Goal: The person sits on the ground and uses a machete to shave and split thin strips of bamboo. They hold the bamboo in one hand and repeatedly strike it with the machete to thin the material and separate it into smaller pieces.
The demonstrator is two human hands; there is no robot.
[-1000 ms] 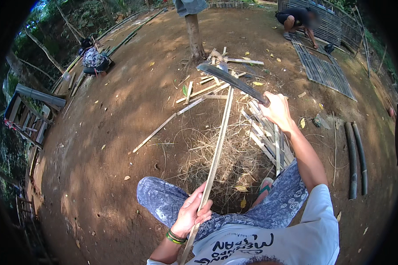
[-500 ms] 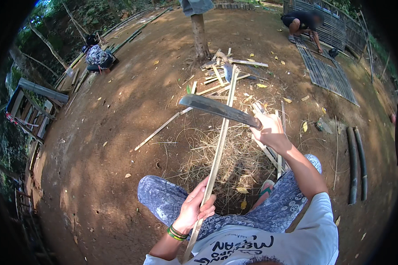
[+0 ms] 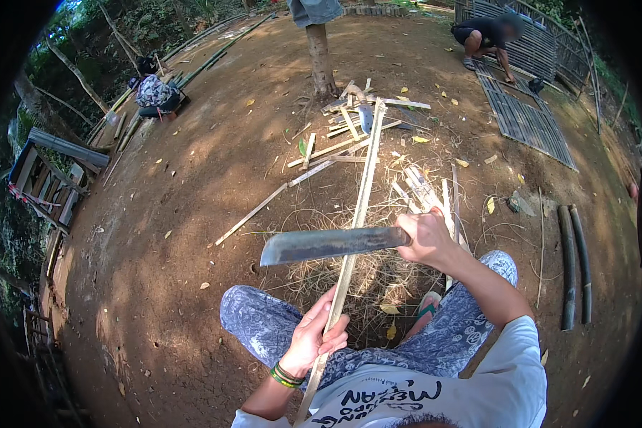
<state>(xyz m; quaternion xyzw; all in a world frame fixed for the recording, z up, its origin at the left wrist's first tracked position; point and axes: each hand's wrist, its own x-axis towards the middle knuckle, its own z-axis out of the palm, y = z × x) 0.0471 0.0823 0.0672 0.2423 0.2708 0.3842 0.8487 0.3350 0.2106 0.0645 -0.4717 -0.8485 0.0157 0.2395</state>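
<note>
A long, pale bamboo strip (image 3: 360, 207) slants from my lap up and away in front of me. My left hand (image 3: 315, 334), with green and yellow bands at the wrist, is closed round its lower part. In my right hand (image 3: 426, 239) is a machete (image 3: 328, 245), its handle mostly covered by my fingers. The broad dark blade lies across the strip, above my left hand, tip toward the left. Fine curled shavings (image 3: 378, 274) lie heaped on the ground between my knees. More pale strips (image 3: 446, 203) rest just beyond my right hand.
Cut bamboo pieces (image 3: 335, 146) and another blade (image 3: 366, 119) lie near a tree trunk (image 3: 321, 64). Two dark bamboo poles (image 3: 569, 267) are at right. One person (image 3: 488, 36) crouches by a slatted panel (image 3: 528, 118); another person (image 3: 157, 93) sits far left.
My right hand has drawn the machete down along the strip, nearer to me. The blade now lies closer to level. My left hand keeps its place on the strip.
</note>
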